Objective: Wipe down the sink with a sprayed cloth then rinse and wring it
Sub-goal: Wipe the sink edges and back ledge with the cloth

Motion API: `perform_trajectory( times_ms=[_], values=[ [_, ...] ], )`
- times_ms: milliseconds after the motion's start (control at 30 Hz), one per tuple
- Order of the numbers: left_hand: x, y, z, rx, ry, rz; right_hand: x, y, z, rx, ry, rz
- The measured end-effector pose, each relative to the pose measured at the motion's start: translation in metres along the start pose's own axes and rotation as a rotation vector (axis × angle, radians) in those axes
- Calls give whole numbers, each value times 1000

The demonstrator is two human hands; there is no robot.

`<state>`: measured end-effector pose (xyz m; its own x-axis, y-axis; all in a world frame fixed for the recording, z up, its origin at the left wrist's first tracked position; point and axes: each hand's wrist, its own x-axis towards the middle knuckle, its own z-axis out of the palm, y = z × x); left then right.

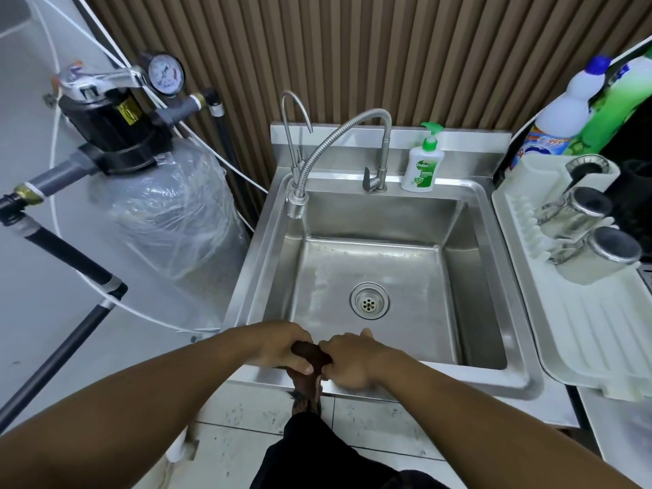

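A dark brown cloth point(312, 356) is bunched into a roll over the front rim of the steel sink point(374, 386). My left hand point(282, 347) grips its left end and my right hand point(351, 365) grips its right end, knuckles close together. Part of the cloth hangs down below my hands in front of the rim. The basin floor looks wet and streaked around the round drain point(369, 299). The flexible tap point(338, 142) bends to the left with its head point(296, 202) over the sink's back left corner; no water runs from it.
A slim second tap point(294, 111) and a green-pump soap bottle point(422, 164) stand on the back ledge. A white drainer tray point(582, 330) with steel cups point(578, 213) lies to the right, cleaner bottles point(578, 104) behind it. A plastic-wrapped filter tank point(165, 206) with hoses stands left.
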<state>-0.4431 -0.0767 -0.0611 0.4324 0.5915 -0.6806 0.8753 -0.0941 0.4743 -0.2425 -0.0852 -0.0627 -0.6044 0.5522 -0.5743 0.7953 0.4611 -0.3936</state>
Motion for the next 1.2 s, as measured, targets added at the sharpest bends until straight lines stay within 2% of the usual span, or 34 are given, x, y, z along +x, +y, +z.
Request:
perform_trajectory(
  times_ms=[200, 433, 567, 700, 867, 1000, 1133, 1200],
  values=[
    [-4, -6, -23, 81, 127, 16, 2, -8, -22, 253, -14, 29],
    [0, 11, -60, -216, 376, 158, -6, 19, -55, 765, 270, 149],
    [5, 27, -84, -407, 461, 236, -6, 31, -76, 732, 423, 79],
    [13, 36, -103, -520, 551, 306, 0, 36, -96, 782, 553, 124],
    [28, 40, -121, -674, 702, 287, 12, 38, -123, 1038, 611, 89],
    [38, 33, -134, -742, 668, 300, 22, 39, -138, 1076, 650, 40],
    [42, 28, -143, -857, 628, 312, 30, 45, -144, 1210, 683, 89],
    [37, 27, -140, -757, 816, 220, 31, 49, -143, 1228, 671, 117]
  ],
)
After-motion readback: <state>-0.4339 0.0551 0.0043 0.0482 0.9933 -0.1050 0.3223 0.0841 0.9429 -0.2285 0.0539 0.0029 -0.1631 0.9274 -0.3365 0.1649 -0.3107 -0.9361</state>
